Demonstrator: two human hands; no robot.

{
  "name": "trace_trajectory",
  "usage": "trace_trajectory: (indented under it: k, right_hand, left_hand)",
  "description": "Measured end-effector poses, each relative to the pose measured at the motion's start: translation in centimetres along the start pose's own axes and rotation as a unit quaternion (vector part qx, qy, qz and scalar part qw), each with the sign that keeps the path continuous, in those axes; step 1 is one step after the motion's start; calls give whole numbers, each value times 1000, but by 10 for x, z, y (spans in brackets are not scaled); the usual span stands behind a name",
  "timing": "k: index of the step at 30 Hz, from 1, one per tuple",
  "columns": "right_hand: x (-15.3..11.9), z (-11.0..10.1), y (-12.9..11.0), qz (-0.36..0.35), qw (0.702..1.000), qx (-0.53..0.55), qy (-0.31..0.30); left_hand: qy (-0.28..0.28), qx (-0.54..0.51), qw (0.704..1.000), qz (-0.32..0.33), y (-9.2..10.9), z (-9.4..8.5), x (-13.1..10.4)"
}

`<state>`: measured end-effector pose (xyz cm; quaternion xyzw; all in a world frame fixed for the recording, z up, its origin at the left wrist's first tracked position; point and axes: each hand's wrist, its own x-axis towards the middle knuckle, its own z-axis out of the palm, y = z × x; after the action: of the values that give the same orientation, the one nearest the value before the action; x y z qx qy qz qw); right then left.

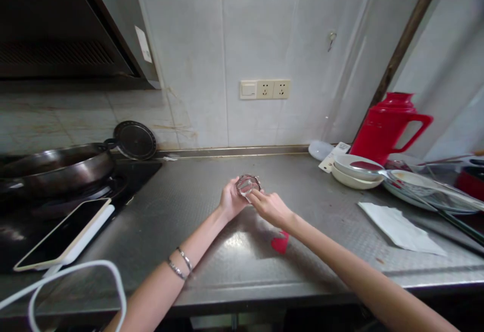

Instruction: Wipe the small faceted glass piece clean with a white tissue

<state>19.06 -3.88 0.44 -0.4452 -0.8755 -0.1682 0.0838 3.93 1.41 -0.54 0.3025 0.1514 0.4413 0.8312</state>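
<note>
From my remote view, I see a kitchen: a metal worktop (181, 231) against tiled wall, a pan (71, 171) on the cooktop (139, 178), a range hood (60, 35) above, and stacked bowls (355, 181) beside a red flask (383, 128).

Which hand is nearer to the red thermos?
Right. The right hand is left of the red thermos and closer to the person; the left hand is farther left.

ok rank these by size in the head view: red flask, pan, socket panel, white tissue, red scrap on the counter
1. pan
2. red flask
3. white tissue
4. socket panel
5. red scrap
</note>
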Motion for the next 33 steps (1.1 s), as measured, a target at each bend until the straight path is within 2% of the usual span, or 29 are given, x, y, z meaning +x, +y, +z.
trace_trajectory:
  k: [5,8,10,12,16,21,24,27,33]
  right_hand:
    - [3,-20,28,-169,981,-94,-16]
    - [8,-25,35,-209,972,-106,-32]
    - [11,-26,34,-188,976,-102,-34]
    - [12,-26,28,-138,986,-87,-28]
    - [13,-21,2,-28,999,-4,-24]
    - [17,-13,-35,113,986,121,1]
    - [16,-9,-40,157,978,136,-2]
    - [12,-6,-29,140,985,105,-1]
    - [8,-10,10,2,1000,27,4]
  left_hand:
    - [55,34,992,-112,13,-7,3]
    - [89,55,985,-134,9,-10,5]
    - [98,53,988,-103,5,-10,7]
    - [104,46,992,-59,3,-8,8]
    - [127,41,991,13,2,-2,6]
    - [120,32,991,57,-1,5,0]
    - [111,30,991,71,-3,4,-1]
    - [95,31,992,81,-4,2,-1]
    - [49,-6,997,57,-1,5,-2]
